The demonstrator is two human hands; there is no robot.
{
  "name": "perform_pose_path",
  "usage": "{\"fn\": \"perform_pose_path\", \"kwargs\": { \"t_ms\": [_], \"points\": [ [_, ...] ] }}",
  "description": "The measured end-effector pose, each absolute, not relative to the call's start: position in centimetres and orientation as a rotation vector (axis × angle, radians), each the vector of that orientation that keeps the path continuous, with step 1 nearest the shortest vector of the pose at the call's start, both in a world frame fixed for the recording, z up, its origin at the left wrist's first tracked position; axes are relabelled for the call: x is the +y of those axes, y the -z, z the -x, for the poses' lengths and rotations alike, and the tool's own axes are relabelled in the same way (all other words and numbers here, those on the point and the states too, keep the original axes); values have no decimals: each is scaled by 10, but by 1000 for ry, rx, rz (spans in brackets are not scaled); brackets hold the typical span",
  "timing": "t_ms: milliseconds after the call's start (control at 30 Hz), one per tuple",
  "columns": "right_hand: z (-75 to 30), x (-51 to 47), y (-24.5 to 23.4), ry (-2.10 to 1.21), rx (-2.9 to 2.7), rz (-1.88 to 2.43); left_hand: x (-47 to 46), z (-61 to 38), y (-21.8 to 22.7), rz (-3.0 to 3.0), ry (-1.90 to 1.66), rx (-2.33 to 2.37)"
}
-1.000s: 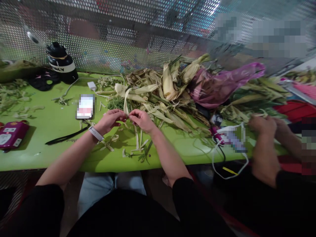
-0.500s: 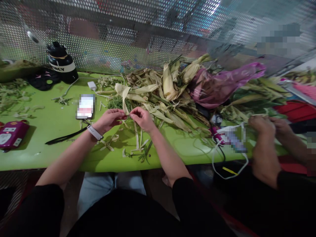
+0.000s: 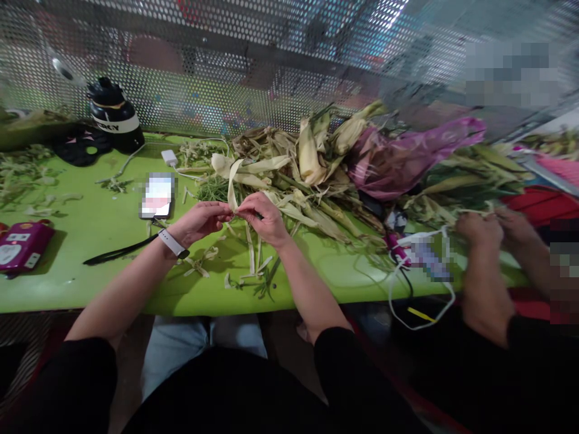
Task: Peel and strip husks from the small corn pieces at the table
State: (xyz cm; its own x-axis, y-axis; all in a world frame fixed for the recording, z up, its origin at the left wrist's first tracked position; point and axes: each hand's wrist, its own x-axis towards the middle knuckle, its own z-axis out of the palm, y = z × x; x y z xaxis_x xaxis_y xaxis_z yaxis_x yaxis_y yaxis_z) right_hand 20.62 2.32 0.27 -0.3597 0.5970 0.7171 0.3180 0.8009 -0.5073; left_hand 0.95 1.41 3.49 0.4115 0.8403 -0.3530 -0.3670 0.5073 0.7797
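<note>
Perforated metal screen [image 3: 226, 72] is running along the far side, and a lime-green plastic table [image 3: 90, 241] is filling the near half of what I am viewing remotely.

Change check against the frames a second and half a second back: almost nothing is moving. Both hands are staying at the same spot mid-table, fingertips still meeting. The right one is only drifting a touch to the right. So the work on the strip is sitting at the same pinch point, not moving on.

I am seeing the left hand [image 3: 201, 220], with a white band watch [image 3: 173, 243] on its wrist, closing narrow on the near end of a pale, long, dry corn-husk strip [image 3: 231, 187]. The right hand [image 3: 265, 218] is pinching the same end, just right of the left fingertips and touching them. The strip is rising from the pinch toward the far side, then bending over into the big heap of yellow-green corn husks [image 3: 298, 175] lying far and right of the hands.

- A crumpled purple plastic bag [image 3: 398, 157] is lying on the heap's right side.
- A phone with a blurred screen [image 3: 157, 196] is lying just left of the left hand.
- Loose husk scraps [image 3: 253, 265] are lying near the hands.
- Another person's hands [image 3: 479, 232] are working in husks at the far right, well apart from mine.
</note>
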Motion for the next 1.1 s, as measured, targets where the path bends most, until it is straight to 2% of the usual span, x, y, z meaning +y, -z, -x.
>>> {"fn": "perform_pose_path", "kwargs": {
  "t_ms": [467, 1100],
  "points": [
    [-206, 24, -1, -220, -1976, 649, 18, -11, -28, -630, -816, 799],
    [-190, 18, 13, -379, -1772, 938, 11, -17, -22, -815, -911, 812]
  ]
}}
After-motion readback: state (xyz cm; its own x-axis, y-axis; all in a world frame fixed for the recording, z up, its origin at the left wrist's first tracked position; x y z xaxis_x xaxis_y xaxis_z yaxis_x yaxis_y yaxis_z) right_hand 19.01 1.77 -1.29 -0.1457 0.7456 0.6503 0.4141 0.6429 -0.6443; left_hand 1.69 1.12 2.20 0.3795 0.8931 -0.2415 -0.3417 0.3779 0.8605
